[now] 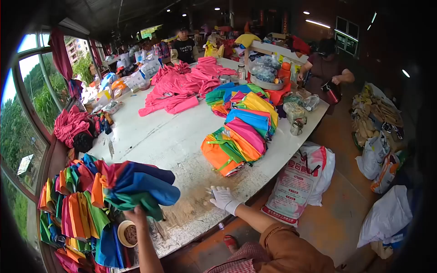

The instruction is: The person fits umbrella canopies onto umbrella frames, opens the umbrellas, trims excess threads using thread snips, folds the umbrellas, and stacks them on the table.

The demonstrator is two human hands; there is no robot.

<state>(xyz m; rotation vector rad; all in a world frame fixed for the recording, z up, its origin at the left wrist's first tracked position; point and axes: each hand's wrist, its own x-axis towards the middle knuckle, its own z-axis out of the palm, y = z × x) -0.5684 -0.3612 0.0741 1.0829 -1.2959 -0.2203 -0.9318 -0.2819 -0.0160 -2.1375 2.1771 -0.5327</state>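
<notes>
My left hand [138, 215] is closed round the underside of a folded multicoloured cloth bundle [141, 184] in blue, green and red, lifted at the lower left of the white table [150, 145]. My right hand [223, 199], in a white glove, rests near the table's front edge by a small pale thing [209, 190] too small to name; its fingers show only in part detail. Beyond the right hand lies a stack of rainbow-coloured cloth [236, 143]. Below and left of the held bundle are many more coloured cloth pieces [75, 214].
A bowl [122, 233] stands at the near left. Pink cloth [182, 86] is heaped farther back, with jars [241, 72] beside it. A printed sack [291, 186] leans at the table's right edge. One person [325, 73] stands right, another [184, 48] at the far side.
</notes>
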